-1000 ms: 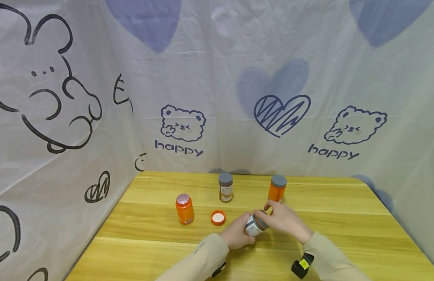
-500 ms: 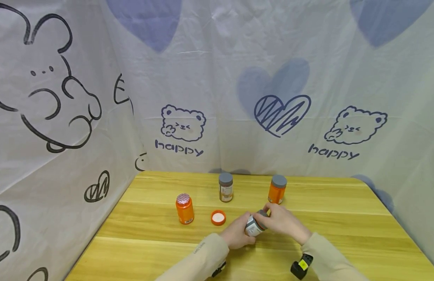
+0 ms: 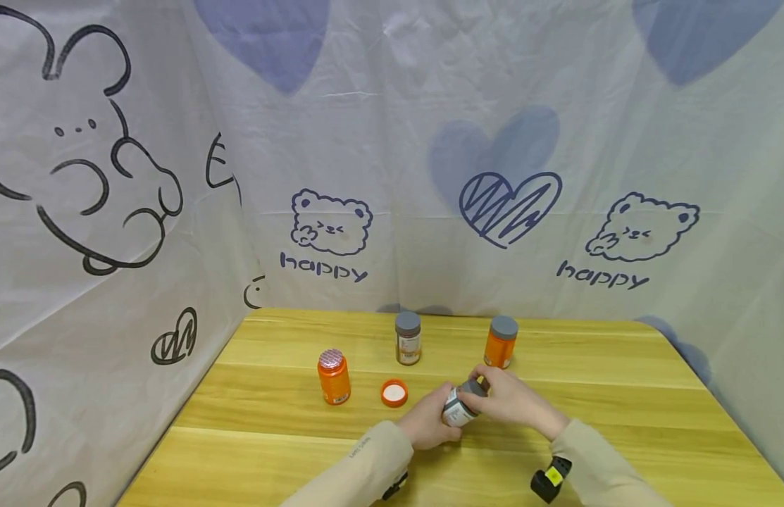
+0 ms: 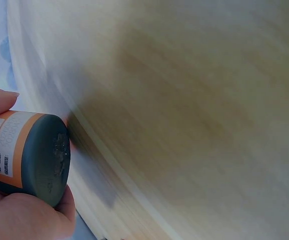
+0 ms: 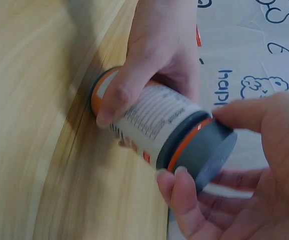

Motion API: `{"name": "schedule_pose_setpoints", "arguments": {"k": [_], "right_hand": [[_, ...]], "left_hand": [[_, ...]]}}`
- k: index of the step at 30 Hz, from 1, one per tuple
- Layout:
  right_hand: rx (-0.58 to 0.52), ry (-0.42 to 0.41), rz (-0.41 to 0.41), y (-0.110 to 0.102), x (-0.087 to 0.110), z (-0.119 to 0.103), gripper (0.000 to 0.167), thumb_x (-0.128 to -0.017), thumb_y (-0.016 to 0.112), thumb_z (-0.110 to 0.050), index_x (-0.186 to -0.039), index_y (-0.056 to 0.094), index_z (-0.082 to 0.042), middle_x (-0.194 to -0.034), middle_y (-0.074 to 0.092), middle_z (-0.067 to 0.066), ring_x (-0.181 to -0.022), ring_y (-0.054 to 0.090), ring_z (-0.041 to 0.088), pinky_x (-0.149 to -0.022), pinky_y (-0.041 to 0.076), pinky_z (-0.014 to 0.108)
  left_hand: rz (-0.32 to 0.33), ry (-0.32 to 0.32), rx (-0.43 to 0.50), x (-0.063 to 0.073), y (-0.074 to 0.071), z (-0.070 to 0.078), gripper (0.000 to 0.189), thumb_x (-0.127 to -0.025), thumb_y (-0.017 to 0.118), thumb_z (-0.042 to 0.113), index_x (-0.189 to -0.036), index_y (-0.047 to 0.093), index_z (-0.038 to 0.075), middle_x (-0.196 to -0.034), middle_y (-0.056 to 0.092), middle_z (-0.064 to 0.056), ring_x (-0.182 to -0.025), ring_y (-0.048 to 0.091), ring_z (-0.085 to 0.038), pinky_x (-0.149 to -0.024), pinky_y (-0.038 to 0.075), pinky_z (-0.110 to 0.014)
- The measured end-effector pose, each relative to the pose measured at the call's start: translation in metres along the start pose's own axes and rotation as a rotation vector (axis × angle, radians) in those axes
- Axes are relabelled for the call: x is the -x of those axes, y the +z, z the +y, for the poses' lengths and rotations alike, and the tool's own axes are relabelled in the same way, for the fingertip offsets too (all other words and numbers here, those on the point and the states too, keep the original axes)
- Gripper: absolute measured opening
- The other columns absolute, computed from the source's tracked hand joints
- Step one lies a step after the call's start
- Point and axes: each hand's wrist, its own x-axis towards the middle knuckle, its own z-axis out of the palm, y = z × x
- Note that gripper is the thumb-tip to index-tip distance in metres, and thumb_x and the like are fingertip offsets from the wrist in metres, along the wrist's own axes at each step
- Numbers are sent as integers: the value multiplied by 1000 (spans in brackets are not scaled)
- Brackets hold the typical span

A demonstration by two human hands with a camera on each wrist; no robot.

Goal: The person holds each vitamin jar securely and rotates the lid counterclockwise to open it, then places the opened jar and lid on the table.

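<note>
My left hand [image 3: 426,421] grips the body of a grey pill bottle [image 3: 457,410], tilted above the wooden table with its cap end up and to the right. A white label with an orange border wraps the bottle. In the left wrist view, the dark bottle base [image 4: 47,162] points toward the camera between thumb and fingers. The thumb and fingers of my right hand [image 3: 518,400] pinch the grey screw cap [image 5: 215,152] at its sides. A thin orange ring shows between cap and body in the right wrist view.
An orange bottle [image 3: 334,384] with a foil-sealed mouth stands on the left, and an orange cap [image 3: 394,393] lies inside-up beside it. Behind stand a grey-capped bottle [image 3: 408,345] and an orange bottle with a grey lid [image 3: 500,345]. A printed cloth [image 3: 417,155] hangs behind the table.
My right fingers have shifted their hold around the cap, uncovering more of the orange bottle behind. My left hand and the bottle have stayed nearly in place.
</note>
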Motion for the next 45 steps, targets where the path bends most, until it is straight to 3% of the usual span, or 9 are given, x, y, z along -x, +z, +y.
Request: {"name": "schedule_pose_setpoints", "arguments": {"k": [5, 10, 21, 25, 33, 40, 45], "right_hand": [[32, -146, -32, -5, 0, 6, 33, -94, 70, -34, -112, 62, -7, -95, 68, 7, -74, 59, 12, -63, 49, 23], [62, -235, -48, -7, 1, 10, 36, -93, 72, -30, -119, 61, -7, -105, 69, 6, -81, 60, 11, -67, 50, 23], [129, -371, -19, -8, 4, 17, 41, -83, 81, -11, -118, 62, -16, -113, 69, -2, -99, 64, 12, -87, 58, 39], [134, -404, -6, -7, 5, 19, 45, -79, 83, -5, -116, 62, -19, -114, 69, -4, -101, 64, 11, -91, 57, 42], [126, -473, 29, -3, 2, 20, 53, -71, 83, 9, -111, 62, -19, -116, 68, -3, -103, 62, 11, -92, 56, 36], [120, -470, 40, 0, 1, 22, 54, -71, 83, 10, -113, 61, -17, -115, 67, -3, -104, 62, 12, -94, 56, 38], [140, -459, 47, 1, 1, 23, 56, -72, 82, 9, -120, 61, -14, -119, 67, 1, -107, 64, 15, -94, 56, 41]], "left_hand": [[-2, -15, 9, 1, 0, 1, 52, -81, 79, 4, -124, 51, 13, -113, 64, 0, -101, 60, -9, -90, 50, -29], [7, -6, 5, 1, 1, 1, 53, -80, 79, 3, -124, 51, 13, -111, 64, 1, -98, 59, -7, -88, 49, -27], [7, -22, 10, -2, 2, -2, 51, -80, 79, 4, -122, 51, 13, -110, 64, 0, -98, 60, -9, -88, 50, -29], [4, -11, 14, -2, 1, -2, 52, -80, 79, 3, -122, 51, 13, -112, 65, 0, -100, 60, -9, -90, 50, -29], [-11, -19, 7, -2, 2, -4, 54, -80, 79, 5, -125, 50, 14, -115, 64, 0, -102, 60, -8, -92, 50, -29], [1, -27, 11, -3, 2, -5, 53, -80, 79, 4, -124, 51, 15, -116, 64, 0, -103, 60, -9, -92, 49, -30], [24, 0, -4, -2, 2, -4, 53, -78, 79, 3, -122, 51, 13, -111, 65, 0, -98, 59, -7, -89, 49, -27]]}}
